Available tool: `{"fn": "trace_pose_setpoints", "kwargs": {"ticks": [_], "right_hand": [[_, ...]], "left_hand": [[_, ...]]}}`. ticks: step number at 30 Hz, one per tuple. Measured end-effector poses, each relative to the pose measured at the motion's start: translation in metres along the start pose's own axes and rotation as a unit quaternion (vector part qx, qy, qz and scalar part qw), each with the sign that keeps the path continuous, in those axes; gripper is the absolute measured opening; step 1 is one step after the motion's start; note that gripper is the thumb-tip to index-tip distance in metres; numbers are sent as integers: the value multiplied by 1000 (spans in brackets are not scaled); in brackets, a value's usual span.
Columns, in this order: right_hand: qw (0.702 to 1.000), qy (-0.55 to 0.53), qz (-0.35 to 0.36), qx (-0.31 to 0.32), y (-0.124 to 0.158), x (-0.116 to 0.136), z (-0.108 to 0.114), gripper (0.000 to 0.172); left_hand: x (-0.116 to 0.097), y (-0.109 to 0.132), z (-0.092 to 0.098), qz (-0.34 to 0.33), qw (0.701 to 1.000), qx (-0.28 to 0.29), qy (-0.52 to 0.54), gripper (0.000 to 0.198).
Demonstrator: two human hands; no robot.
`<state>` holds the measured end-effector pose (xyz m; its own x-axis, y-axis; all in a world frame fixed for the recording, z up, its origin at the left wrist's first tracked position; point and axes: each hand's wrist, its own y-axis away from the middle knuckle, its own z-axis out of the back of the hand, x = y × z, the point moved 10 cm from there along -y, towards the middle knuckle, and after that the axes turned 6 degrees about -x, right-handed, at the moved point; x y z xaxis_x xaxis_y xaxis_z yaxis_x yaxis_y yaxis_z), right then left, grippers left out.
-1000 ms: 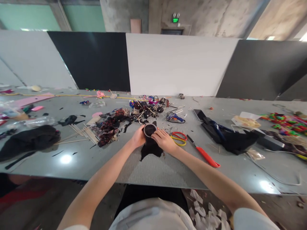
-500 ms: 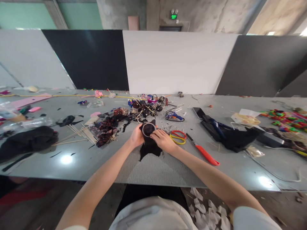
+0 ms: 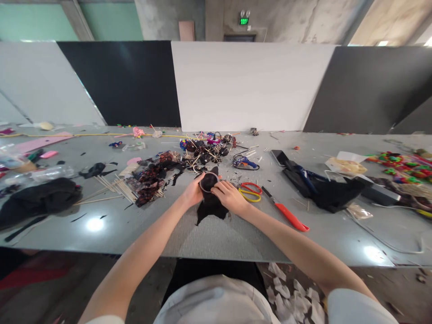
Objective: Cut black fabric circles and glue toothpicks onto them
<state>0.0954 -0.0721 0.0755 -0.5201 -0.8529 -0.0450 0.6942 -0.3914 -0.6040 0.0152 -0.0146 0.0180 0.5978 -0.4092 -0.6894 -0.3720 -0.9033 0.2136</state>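
In front of me, just above the table, is a round cup (image 3: 209, 182) with a pale rim and a dark inside. Black cloth (image 3: 211, 210) lies around and below it, its ragged edge spread toward me. My left hand (image 3: 194, 191) is curled around the cup's left side. On the right, the fingers of my right hand (image 3: 229, 195) are bent and pressed at the rim and the cloth; their tips are partly hidden. Scissors (image 3: 250, 192) with red and yellow handles lie right beside my right hand. A red-handled knife (image 3: 290, 217) rests further right.
A blue glue gun (image 3: 245, 163) lies beyond the scissors. Thin wooden sticks (image 3: 116, 189), dark patterned fabric (image 3: 148, 184) and spiky stick-and-cloth pieces (image 3: 205, 153) cover the left and middle. Black cloth (image 3: 332, 193) and a phone-like slab (image 3: 278, 157) are on the right. Panels (image 3: 253, 85) stand behind.
Both hands stay around the cup with almost no visible movement. The view has shifted very slightly.
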Motion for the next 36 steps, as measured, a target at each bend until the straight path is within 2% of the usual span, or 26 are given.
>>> {"fn": "trace_pose_setpoints", "kwargs": {"ticks": [3, 6, 10, 13, 15, 19, 29, 36], "right_hand": [[999, -40, -28, -21, -1, -3, 6, 26], [983, -123, -112, -78, 0, -19, 18, 27], [924, -220, -262, -172, 14, -57, 26, 24], [880, -265, -324, -223, 26, -79, 24, 20], [862, -280, -347, -242, 30, -87, 23, 19], [852, -296, -353, -250, 31, -89, 25, 18], [866, -328, -312, -213, 23, -74, 25, 22], [848, -378, -312, -203, 20, -70, 24, 24]], "left_hand": [[-2, -2, 3, -10, 1000, -1, 4, 47], [-5, -4, 9, -21, 1000, -17, 10, 46], [-5, -5, 10, -12, 1000, -14, 25, 49], [-5, -1, 1, -2, 998, 31, 47, 53], [-7, 4, -3, 4, 997, 53, 52, 55], [-10, 10, -5, 10, 997, 57, 50, 57], [-14, 10, 1, -5, 999, 14, 30, 56], [-8, 8, 2, 3, 1000, 18, -2, 56]]}}
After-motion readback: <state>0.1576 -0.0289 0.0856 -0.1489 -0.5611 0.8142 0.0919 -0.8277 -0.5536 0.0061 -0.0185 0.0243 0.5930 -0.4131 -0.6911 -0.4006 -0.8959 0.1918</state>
